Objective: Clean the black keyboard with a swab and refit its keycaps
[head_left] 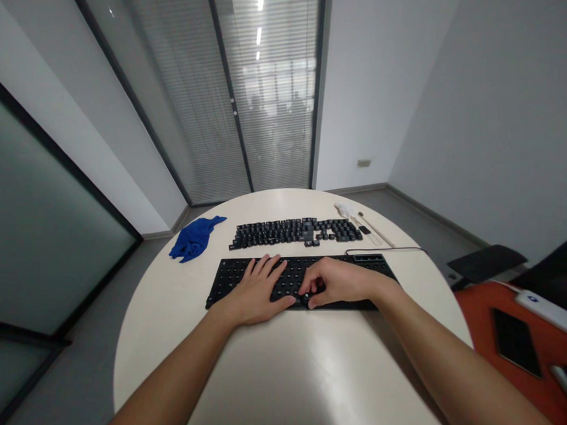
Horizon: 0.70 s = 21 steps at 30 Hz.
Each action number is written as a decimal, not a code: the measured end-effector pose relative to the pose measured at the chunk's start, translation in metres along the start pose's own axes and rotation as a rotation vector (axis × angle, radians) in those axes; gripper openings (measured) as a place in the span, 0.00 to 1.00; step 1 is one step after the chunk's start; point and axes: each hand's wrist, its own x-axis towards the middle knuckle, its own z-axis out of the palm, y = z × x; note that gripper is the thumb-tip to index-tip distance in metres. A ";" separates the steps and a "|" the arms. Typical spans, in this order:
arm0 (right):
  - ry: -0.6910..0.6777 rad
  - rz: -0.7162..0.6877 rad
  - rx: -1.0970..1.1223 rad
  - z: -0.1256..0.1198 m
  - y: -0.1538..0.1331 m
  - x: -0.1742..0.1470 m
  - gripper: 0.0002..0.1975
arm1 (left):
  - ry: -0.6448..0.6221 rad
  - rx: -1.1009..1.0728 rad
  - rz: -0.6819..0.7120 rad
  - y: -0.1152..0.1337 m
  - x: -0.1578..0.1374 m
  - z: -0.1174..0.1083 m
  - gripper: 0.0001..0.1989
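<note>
A black keyboard [216,289] lies across the table, its key positions showing mostly as bare sockets. Fingers spread, my left hand [253,294] rests flat on its left half, with the thumb along the front edge. My right hand [335,280] is closed in a pinch at the front row, right of the left thumb. A small black keycap [306,298] shows between its fingertips, partly hidden. Behind the keyboard, loose black keycaps [270,233] are laid out in rows, with gaps toward the right.
A blue cloth [194,238] lies at the table's left. White tissue [345,210], a thin brush [374,228] and a small black piece [365,230] are at the back right. The keyboard's cable [391,249] runs right. An orange chair seat [482,311] holds a dark phone [515,341].
</note>
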 end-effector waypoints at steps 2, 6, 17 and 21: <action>-0.007 -0.008 -0.021 0.001 0.000 0.001 0.16 | 0.001 -0.004 0.001 0.001 0.000 0.000 0.43; -0.008 -0.063 -0.041 0.002 0.000 0.003 0.16 | 0.010 -0.011 0.008 0.000 0.000 0.001 0.43; -0.002 -0.004 0.025 0.003 -0.002 0.004 0.15 | 0.048 -0.012 -0.010 0.003 0.000 0.002 0.42; 0.002 0.026 0.016 0.002 -0.004 0.003 0.18 | 0.126 -0.020 -0.028 0.010 0.006 0.012 0.43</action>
